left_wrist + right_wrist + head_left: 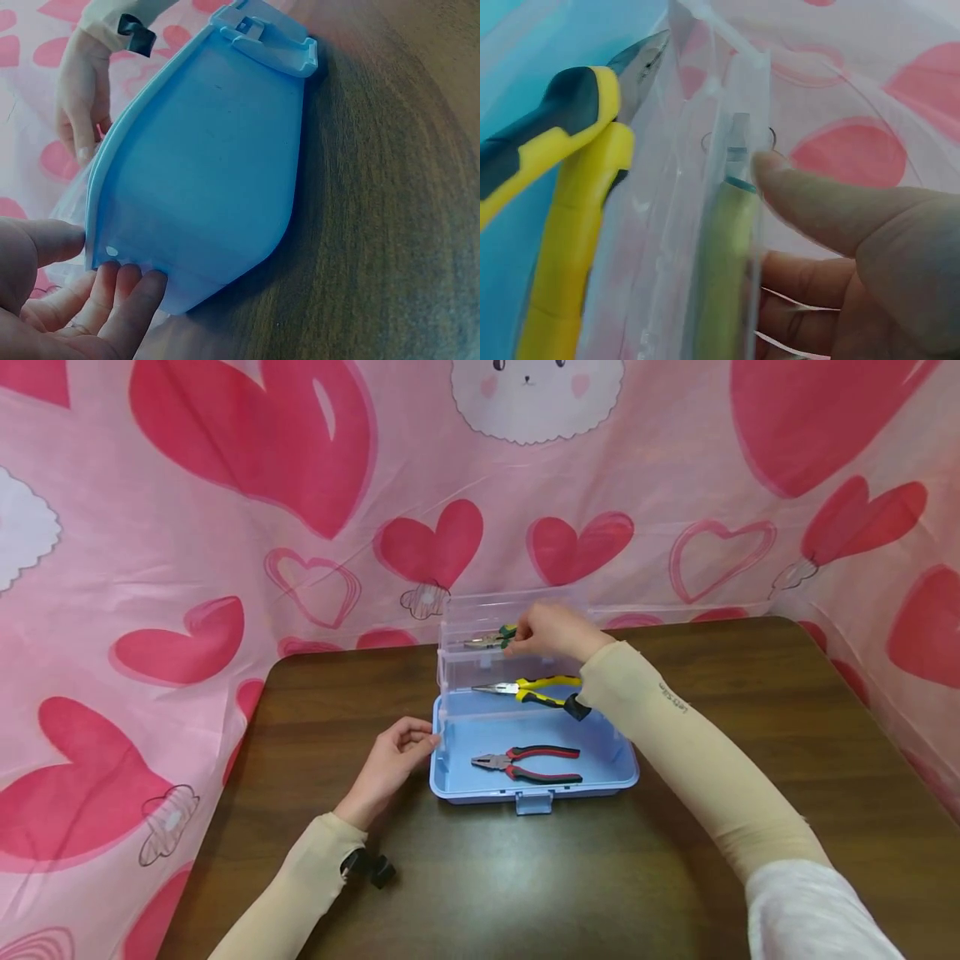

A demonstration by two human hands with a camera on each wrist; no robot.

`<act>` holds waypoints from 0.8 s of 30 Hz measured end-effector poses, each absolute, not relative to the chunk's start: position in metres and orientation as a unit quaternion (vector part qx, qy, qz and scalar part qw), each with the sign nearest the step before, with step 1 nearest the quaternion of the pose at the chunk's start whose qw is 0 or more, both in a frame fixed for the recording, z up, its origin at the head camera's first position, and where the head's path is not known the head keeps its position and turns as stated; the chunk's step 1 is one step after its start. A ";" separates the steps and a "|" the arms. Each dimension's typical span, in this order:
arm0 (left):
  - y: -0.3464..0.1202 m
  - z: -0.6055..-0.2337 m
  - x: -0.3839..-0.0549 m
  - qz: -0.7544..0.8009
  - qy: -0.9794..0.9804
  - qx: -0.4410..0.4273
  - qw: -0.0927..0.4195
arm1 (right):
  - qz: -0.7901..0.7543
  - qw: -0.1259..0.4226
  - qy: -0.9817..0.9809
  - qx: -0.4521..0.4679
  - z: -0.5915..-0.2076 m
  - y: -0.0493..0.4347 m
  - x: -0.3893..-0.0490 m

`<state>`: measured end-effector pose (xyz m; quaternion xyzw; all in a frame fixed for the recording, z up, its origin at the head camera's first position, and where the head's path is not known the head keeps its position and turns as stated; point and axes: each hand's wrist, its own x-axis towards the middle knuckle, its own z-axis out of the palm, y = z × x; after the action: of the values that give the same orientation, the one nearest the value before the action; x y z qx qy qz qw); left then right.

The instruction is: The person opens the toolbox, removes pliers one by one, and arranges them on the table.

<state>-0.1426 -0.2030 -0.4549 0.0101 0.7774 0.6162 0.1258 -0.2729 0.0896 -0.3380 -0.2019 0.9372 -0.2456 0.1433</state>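
Note:
A light blue plastic toolbox (pixel 534 792) lies open, with clear trays (pixel 450 672) raised in tiers behind it. My left hand (pixel 392 770) pinches its left rim, thumb at the edge and fingers against the outer wall. My right hand (pixel 557 631) is at the upper clear tray, thumb and curled fingers at its edge in the right wrist view. Green-handled pliers (pixel 491 638) sit in that tray, partly hidden by the hand. Yellow-and-black long-nose pliers (pixel 517 688) lie in the lower tray. Red-and-black combination pliers (pixel 517 762) lie in the box bottom.
The toolbox stands on a dark brown wooden table (pixel 480 885). A blue latch (pixel 533 802) hangs from its front edge. Behind and left of the table hangs a pink curtain with hearts (pixel 330 577). Each wrist carries a black camera mount.

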 end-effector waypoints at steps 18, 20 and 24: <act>-0.200 -0.455 -0.142 0.619 0.775 -0.009 0.126 | -0.250 0.162 0.932 -0.207 -0.340 0.092 -0.278; -0.200 -0.455 -0.142 0.619 0.775 -0.009 0.125 | -0.245 0.167 0.929 -0.222 -0.339 0.094 -0.280; -0.199 -0.454 -0.142 0.623 0.773 -0.004 0.124 | -0.260 0.184 0.922 -0.222 -0.337 0.099 -0.284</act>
<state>-0.1422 -0.1994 -0.4543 -0.0038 0.7727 0.6225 0.1239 -0.2836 0.0986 -0.3372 -0.2223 0.9216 -0.2596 0.1839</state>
